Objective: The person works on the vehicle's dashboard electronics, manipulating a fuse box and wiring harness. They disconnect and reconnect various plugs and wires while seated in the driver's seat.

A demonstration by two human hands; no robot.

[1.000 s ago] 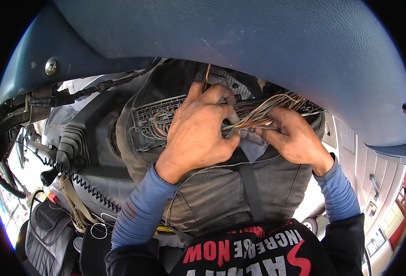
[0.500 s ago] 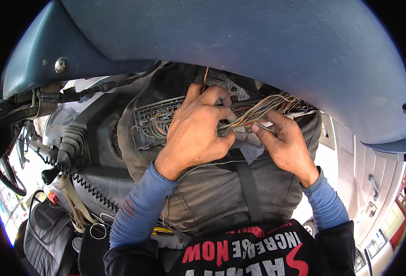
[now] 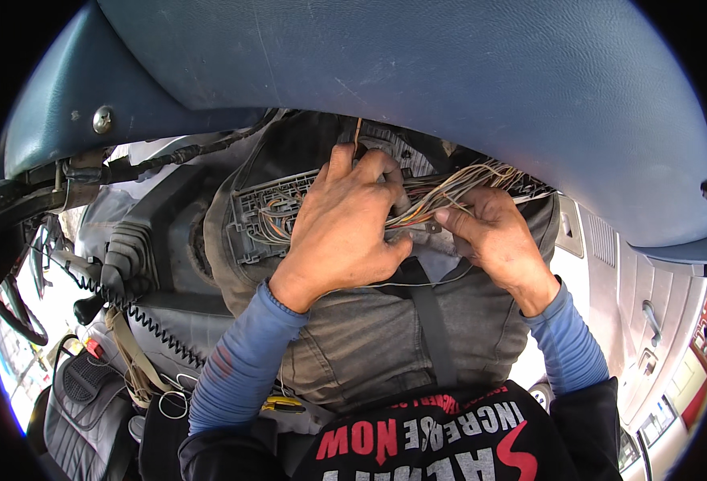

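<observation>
A bundle of thin wires point(image 3: 442, 196), mostly grey and tan with a few orange ones, runs from under the blue dashboard panel to a grey fuse box point(image 3: 249, 208) lying over my lap. My left hand point(image 3: 341, 224) covers the box's right part, its fingers curled round the bundle and the thumb on the near side. What its fingertips touch is hidden. Farther along the bundle, my right hand point(image 3: 504, 244) is closed on the wires, thumb on top and fingers mostly beneath. One orange wire point(image 3: 359, 128) rises beyond my left knuckles.
The padded blue dashboard point(image 3: 418, 64) overhangs the far side. To the left are a gear lever boot point(image 3: 129, 252), a black coiled cord point(image 3: 157, 329) and a steering wheel point(image 3: 13, 313). A yellow tool point(image 3: 284, 404) lies by my left forearm; a door panel point(image 3: 650, 305) stands right.
My right hand has shifted slightly, its fingers reaching farther under the wires. The left thumb has moved a little away from the bundle. The fuse box stays in place.
</observation>
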